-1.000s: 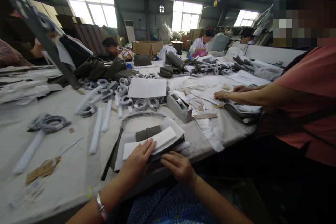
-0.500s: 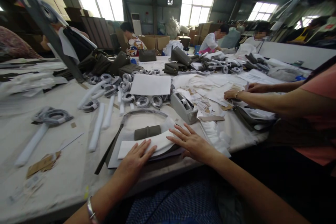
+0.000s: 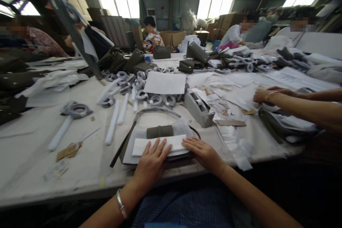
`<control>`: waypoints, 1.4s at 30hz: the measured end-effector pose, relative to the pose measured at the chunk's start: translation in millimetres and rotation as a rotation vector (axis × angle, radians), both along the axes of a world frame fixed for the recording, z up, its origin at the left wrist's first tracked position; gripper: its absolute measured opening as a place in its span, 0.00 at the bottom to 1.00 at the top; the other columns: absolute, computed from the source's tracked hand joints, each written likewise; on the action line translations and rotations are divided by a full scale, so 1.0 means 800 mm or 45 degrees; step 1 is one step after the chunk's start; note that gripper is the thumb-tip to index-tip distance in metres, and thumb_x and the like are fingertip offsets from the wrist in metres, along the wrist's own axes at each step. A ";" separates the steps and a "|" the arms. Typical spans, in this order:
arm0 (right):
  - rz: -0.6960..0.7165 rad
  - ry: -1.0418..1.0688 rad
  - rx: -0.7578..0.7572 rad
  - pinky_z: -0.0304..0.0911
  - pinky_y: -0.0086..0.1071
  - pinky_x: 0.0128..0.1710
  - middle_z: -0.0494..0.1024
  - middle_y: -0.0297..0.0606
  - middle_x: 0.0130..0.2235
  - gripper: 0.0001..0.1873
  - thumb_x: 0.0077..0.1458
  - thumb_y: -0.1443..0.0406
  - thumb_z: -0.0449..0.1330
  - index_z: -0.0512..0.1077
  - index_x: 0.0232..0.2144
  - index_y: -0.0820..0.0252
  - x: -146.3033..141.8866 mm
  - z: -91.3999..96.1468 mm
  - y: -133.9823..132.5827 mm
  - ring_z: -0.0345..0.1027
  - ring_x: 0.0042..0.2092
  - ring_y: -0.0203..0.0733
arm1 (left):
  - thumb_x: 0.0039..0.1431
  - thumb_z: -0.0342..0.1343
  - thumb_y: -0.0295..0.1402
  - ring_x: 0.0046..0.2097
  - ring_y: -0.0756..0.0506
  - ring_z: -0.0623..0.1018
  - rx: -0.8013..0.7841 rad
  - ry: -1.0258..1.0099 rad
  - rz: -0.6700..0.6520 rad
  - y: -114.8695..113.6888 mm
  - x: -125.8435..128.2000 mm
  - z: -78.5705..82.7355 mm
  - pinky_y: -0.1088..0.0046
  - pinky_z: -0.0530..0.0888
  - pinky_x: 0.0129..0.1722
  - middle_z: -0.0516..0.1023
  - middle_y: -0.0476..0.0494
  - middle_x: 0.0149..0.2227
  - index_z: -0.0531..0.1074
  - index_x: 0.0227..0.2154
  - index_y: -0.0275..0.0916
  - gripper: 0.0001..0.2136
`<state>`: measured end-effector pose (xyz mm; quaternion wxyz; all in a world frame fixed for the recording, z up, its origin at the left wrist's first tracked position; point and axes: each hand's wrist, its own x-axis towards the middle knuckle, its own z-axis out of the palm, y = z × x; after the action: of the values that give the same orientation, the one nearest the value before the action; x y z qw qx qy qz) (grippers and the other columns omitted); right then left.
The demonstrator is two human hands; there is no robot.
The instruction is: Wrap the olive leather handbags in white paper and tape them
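Note:
A flat dark olive bag (image 3: 160, 131) with a curved handle lies at the table's near edge, with a white foam sheet (image 3: 160, 145) laid across it. My left hand (image 3: 152, 162) rests on the foam sheet with fingers stretched out flat. My right hand (image 3: 204, 153) lies flat beside it on the sheet's right end, fingers spread. Neither hand grips anything.
A grey tape dispenser (image 3: 199, 109) stands just beyond the bag. Coiled straps (image 3: 141, 95), white foam tubes (image 3: 113, 123) and paper scraps litter the table (image 3: 40, 164). A co-worker's hands (image 3: 267, 94) work on another bag at the right. Other people sit at the far side.
My right hand went from the bag's near edge out toward the tape dispenser, then came back flat onto the foam sheet. The view swung left.

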<state>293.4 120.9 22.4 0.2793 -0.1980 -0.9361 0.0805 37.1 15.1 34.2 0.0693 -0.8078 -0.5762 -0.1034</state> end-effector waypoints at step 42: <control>-0.193 -0.056 0.262 0.60 0.42 0.63 0.75 0.38 0.57 0.19 0.67 0.69 0.52 0.68 0.59 0.57 -0.022 -0.017 -0.023 0.67 0.60 0.43 | 0.61 0.48 0.25 0.62 0.31 0.69 0.299 0.210 -0.109 0.012 0.008 -0.016 0.45 0.66 0.58 0.68 0.32 0.62 0.69 0.59 0.42 0.23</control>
<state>275.5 102.9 8.8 0.2829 -0.2403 -0.9276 -0.0418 43.2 24.3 21.1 0.2061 -0.8238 -0.5174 -0.1062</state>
